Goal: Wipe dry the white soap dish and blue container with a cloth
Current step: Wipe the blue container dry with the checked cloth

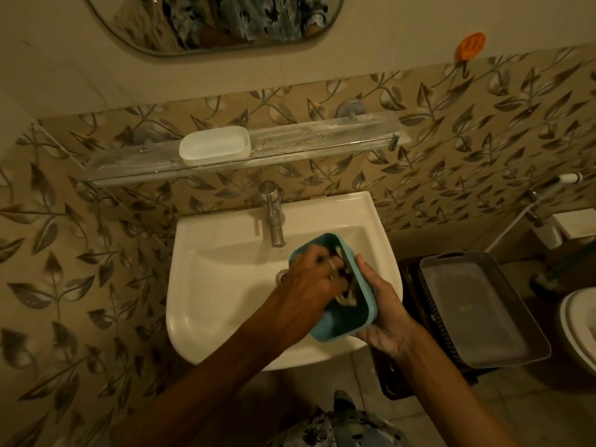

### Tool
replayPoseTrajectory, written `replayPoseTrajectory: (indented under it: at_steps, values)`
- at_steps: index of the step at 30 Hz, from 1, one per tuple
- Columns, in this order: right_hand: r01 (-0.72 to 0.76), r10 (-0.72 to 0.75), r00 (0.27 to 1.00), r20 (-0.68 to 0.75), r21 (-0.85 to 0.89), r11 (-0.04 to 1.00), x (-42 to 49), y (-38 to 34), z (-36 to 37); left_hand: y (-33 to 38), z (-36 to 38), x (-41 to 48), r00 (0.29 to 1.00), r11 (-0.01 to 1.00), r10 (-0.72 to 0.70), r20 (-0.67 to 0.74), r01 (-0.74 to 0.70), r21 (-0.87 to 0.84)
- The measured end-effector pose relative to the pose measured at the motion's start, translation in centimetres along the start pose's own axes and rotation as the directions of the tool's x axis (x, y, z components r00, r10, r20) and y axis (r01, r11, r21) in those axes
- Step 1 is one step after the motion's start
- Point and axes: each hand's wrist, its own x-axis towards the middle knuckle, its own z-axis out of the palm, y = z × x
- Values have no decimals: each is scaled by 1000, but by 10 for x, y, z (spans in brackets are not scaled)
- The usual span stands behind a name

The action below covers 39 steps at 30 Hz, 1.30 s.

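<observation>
1. Our right hand (383,314) wraps the blue container's (345,327) side and tips its mouth towards our left hand (309,275).
2. That hand's fingers bunch the cloth (347,299) inside the container, probably wiping its wall.
3. The white soap dish (214,145) sits on the glass shelf (322,137), well beyond both hands.
4. The tap (274,217) stands just beyond the container's far rim. The sink (206,285) is open left of our left hand, and a grey basket (477,311) crowds our right.
</observation>
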Motion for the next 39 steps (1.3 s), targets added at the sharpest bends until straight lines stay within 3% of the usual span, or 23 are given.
replayPoseTrajectory:
  at_steps: [5, 7, 9, 13, 17, 22, 24, 26, 28, 30, 33, 35, 37, 39]
  values:
    - [49, -55, 996, -66, -82, 995, 5, 0, 11, 6, 0, 9, 952, 951, -305, -15, 306, 45]
    - [77, -90, 988, -124, -113, 991, 7, -1, 13, 12, 2, 7, 911, 912, -408, -60, 409, 10]
    - [83, -108, 977, -182, -139, 987, 12, -2, 10, 13, 2, 7, 877, 877, -480, -17, 479, -45]
    - [84, -121, 965, -232, -164, 983, 17, -8, 4, 16, 9, 10, 887, 864, -396, 238, 448, -229]
    - [111, -145, 961, -235, -154, 982, 18, -9, 2, 11, 0, 11, 861, 764, -381, 337, 498, -409]
    - [177, -194, 959, -208, -99, 979, 17, -7, 2, 11, 13, 12, 886, 617, -415, 206, 440, -652]
    - [183, -194, 961, -195, -76, 980, 15, -9, 3, 12, 17, 15, 900, 620, -422, 108, 373, -690]
    - [186, -195, 963, -184, -66, 980, 16, -10, 4, 10, 17, 19, 900, 698, -432, -51, 298, -651]
    - [180, -183, 973, -142, -35, 983, 18, -8, 7, 3, 13, 27, 884, 859, -391, -255, 251, -447]
    - [172, -171, 981, -96, 9, 985, 21, -6, 9, -7, 13, 35, 888, 946, -308, -342, 250, -205]
    - [186, -183, 977, -111, 21, 982, 22, -7, 9, -10, 19, 41, 922, 941, -337, -191, 325, -90]
    - [207, -208, 967, -148, -21, 978, 25, -9, 8, -11, 24, 42, 886, 883, -462, -48, 454, -116]
    - [231, -247, 953, -174, -105, 967, 29, -13, 9, -11, 22, 41, 821, 811, -571, 9, 566, -145]
    - [261, -285, 941, -184, -145, 954, 32, -19, 13, -8, 17, 40, 818, 789, -573, 54, 568, -235]
